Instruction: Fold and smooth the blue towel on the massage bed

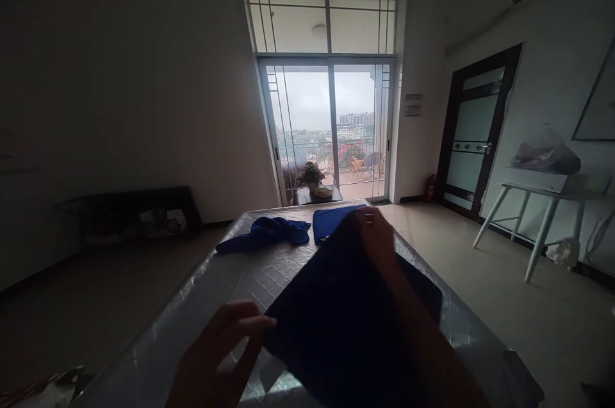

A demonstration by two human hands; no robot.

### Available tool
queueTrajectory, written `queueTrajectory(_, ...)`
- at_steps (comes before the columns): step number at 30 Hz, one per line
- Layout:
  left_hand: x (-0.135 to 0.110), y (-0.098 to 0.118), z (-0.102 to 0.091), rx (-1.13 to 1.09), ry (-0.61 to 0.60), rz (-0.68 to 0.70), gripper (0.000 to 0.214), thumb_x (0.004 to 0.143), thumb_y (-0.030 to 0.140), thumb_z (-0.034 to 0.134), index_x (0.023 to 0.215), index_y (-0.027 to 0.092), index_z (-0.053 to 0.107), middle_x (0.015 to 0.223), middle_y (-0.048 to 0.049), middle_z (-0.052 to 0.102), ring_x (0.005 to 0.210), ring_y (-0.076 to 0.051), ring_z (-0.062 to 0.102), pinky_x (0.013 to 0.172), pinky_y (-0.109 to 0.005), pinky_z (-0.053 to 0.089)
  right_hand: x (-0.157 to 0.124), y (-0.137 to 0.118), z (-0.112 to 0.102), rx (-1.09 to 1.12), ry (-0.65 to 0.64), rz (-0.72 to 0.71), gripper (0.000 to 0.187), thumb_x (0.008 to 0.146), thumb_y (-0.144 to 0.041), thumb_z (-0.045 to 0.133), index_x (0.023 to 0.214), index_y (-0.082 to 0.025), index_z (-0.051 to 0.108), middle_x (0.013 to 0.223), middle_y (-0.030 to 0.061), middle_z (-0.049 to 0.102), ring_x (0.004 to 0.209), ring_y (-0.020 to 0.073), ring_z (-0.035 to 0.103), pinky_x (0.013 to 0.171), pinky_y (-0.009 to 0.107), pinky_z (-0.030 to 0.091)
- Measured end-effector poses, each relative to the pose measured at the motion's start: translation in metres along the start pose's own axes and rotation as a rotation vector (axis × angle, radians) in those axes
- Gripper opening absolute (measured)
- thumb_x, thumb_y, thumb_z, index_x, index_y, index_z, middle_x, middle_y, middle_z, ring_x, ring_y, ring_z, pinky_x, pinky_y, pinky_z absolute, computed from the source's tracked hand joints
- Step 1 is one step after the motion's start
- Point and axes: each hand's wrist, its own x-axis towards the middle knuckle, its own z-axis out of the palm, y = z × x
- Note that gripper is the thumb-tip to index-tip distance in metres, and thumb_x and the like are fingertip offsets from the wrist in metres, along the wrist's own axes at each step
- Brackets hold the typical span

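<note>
A dark blue cloth [346, 312] is held up over a plastic-wrapped mattress [230, 280]. My left hand [221, 350] pinches its near left edge. My right hand [377, 238] grips its far top corner, with the forearm running along the right side of the cloth. Farther along the mattress lie a crumpled blue cloth [264, 233] and a flat folded blue cloth [329, 221].
A glass sliding balcony door [329, 129] stands straight ahead, with a potted plant on a small table [314, 187] before it. A white table with a plastic bag [542, 193] stands at the right wall beside a dark door [473, 132]. A low dark shelf [134, 212] lines the left wall.
</note>
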Motion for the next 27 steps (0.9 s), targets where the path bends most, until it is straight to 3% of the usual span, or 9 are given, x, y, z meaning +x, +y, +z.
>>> queueTrajectory(3,-0.008,-0.032,0.027,-0.079,-0.03,-0.135,0.023,0.089,0.049,0.06,0.086,0.035,0.079,0.096,-0.0038,0.072,0.08,-0.023,0.073,0.066,-0.032,0.063,-0.006,0.016,0.068,-0.023,-0.286,-0.108,0.02,0.092,-0.026,0.06,0.111,-0.026,0.066,0.091,0.002,0.078,0.086,0.0218,0.074,0.082,0.036,0.055)
queueTrajectory(6,-0.04,-0.077,0.052,-0.085,-0.139,-0.337,0.027,0.085,0.044,0.059,0.08,0.028,0.08,0.096,-0.0084,0.071,0.075,-0.024,0.073,0.065,-0.034,0.061,-0.043,0.032,0.095,0.025,-0.556,-0.21,0.029,0.088,-0.019,0.065,0.116,-0.027,0.065,0.101,0.0008,0.078,0.093,0.0199,0.074,0.083,0.032,0.056)
queueTrajectory(9,-0.075,-0.112,0.067,-0.072,-0.244,-0.485,0.028,0.083,0.045,0.058,0.077,0.028,0.081,0.094,-0.0092,0.071,0.078,-0.027,0.075,0.07,-0.037,0.062,-0.093,0.049,0.066,-0.015,-0.693,-0.266,0.016,0.094,-0.021,0.057,0.098,-0.025,0.071,0.09,0.0009,0.076,0.081,0.0191,0.074,0.076,0.03,0.056)
queueTrajectory(12,-0.092,-0.128,0.072,-0.065,-0.242,-0.55,0.028,0.08,0.05,0.061,0.078,0.032,0.082,0.095,-0.0079,0.072,0.081,-0.029,0.076,0.074,-0.039,0.063,-0.141,0.068,0.005,-0.106,-0.761,-0.291,0.02,0.095,-0.02,0.055,0.09,-0.03,0.073,0.089,0.0019,0.074,0.083,0.0214,0.072,0.075,0.033,0.057)
queueTrajectory(15,-0.095,-0.131,0.072,-0.067,-0.25,-0.578,0.03,0.078,0.055,0.062,0.077,0.033,0.082,0.096,-0.0065,0.074,0.082,-0.029,0.076,0.072,-0.038,0.063,-0.18,0.09,-0.055,-0.238,-0.727,-0.271,0.014,0.085,-0.022,0.068,0.089,-0.034,0.073,0.089,0.0023,0.074,0.084,0.0242,0.072,0.075,0.036,0.061)
queueTrajectory(18,-0.095,-0.133,0.069,-0.088,-0.27,-0.587,0.034,0.08,0.053,0.059,0.083,0.03,0.083,0.102,-0.0067,0.075,0.09,-0.027,0.076,0.078,-0.035,0.063,-0.205,0.109,-0.093,-0.346,-0.643,-0.285,0.019,0.079,-0.024,0.075,0.097,-0.031,0.075,0.097,0.004,0.075,0.089,0.0239,0.073,0.079,0.036,0.063)
queueTrajectory(21,-0.096,-0.137,0.064,-0.144,-0.324,-0.586,0.035,0.079,0.051,0.061,0.092,0.027,0.083,0.115,-0.0078,0.074,0.099,-0.026,0.074,0.084,-0.034,0.062,-0.217,0.118,-0.107,-0.338,-0.566,-0.38,0.025,0.079,-0.02,0.075,0.102,-0.03,0.076,0.102,0.0053,0.076,0.093,0.0226,0.073,0.08,0.033,0.064)
queueTrajectory(24,-0.095,-0.141,0.06,-0.141,-0.399,-0.55,0.033,0.075,0.053,0.069,0.094,0.029,0.083,0.119,-0.0073,0.073,0.101,-0.026,0.074,0.083,-0.033,0.062,-0.222,0.119,-0.107,-0.299,-0.48,-0.436,0.026,0.084,-0.017,0.069,0.105,-0.032,0.077,0.098,0.0046,0.076,0.087,0.0213,0.075,0.076,0.031,0.065)
queueTrajectory(27,-0.096,-0.143,0.061,-0.099,-0.408,-0.499,0.033,0.075,0.057,0.069,0.091,0.03,0.083,0.116,-0.0062,0.075,0.096,-0.026,0.076,0.082,-0.033,0.063,-0.224,0.12,-0.106,-0.26,-0.464,-0.4,0.036,0.088,-0.019,0.065,0.114,-0.042,0.076,0.096,0.0047,0.077,0.083,0.0242,0.077,0.071,0.034,0.067)
